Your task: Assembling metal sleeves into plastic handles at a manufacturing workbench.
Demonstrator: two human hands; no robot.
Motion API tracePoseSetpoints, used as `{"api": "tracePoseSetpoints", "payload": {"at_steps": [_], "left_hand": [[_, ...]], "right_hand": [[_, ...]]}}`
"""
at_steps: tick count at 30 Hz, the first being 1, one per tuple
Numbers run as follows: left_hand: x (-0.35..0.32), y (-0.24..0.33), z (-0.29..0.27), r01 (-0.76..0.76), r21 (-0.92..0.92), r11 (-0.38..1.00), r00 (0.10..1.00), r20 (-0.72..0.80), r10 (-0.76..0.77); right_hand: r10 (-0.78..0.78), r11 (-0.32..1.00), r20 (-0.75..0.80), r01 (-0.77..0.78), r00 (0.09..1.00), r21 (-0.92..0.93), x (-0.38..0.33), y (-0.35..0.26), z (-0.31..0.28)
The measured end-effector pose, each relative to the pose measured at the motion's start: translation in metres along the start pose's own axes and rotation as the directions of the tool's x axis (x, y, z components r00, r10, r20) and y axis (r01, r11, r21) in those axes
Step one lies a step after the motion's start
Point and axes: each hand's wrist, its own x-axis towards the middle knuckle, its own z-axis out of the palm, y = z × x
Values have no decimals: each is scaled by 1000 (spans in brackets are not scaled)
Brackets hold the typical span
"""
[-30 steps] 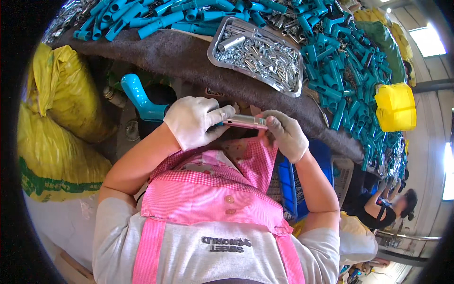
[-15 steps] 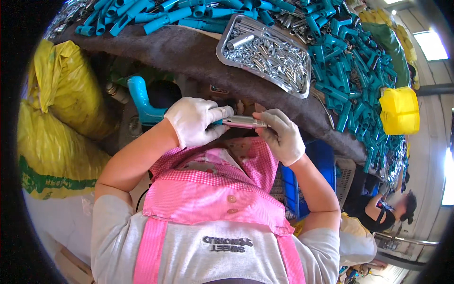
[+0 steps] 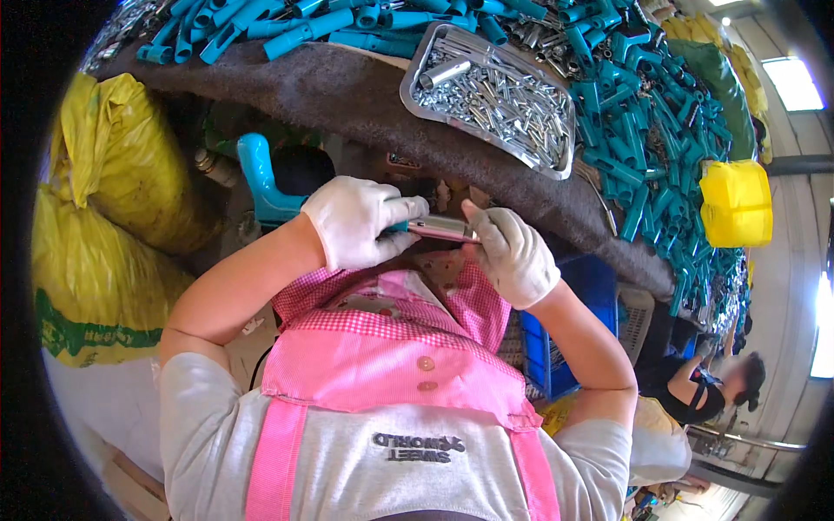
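Note:
A teal L-shaped plastic handle (image 3: 276, 201) lies in my left hand (image 3: 363, 222), which wears a white glove and is closed round its straight part. From between those fingers a silver metal cylinder (image 3: 439, 227) sticks out to the right. My right hand (image 3: 514, 257), also gloved, is at the cylinder's far end with its fingers bent about the tip. Its palm hides whatever else may be in it. Both hands are above my pink apron (image 3: 391, 356), just short of the bench edge.
On the dark-covered bench (image 3: 321, 95), a metal tray (image 3: 556, 165) holds many small silver parts. Teal handles (image 3: 647, 139) are heaped behind and right, near a yellow container (image 3: 737, 204). Yellow sacks (image 3: 130, 165) stand left, a blue crate (image 3: 556, 347) right. Another person (image 3: 695, 382) sits farther right.
My right hand has shifted slightly left and down along the cylinder's end, now covering its ridged tip, and one finger has lifted. The left hand has hardly moved.

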Motion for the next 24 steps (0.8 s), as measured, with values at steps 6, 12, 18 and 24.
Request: {"api": "tracePoseSetpoints", "payload": {"at_steps": [6, 12, 18, 24], "left_hand": [[0, -2, -2, -184, 162, 969, 981, -33, 192], [-2, 1, 12, 20, 17, 1000, 990, 141, -22], [-2, 5, 8, -167, 184, 969, 982, 120, 147], [-3, -1, 7, -226, 270, 936, 974, 81, 212]], "right_hand": [[338, 393, 517, -617, 787, 682, -6, 18, 20], [181, 983, 186, -181, 966, -15, 7, 2, 20], [160, 631, 497, -476, 853, 613, -5, 20, 29], [259, 800, 319, -388, 912, 458, -5, 25, 47]]}}
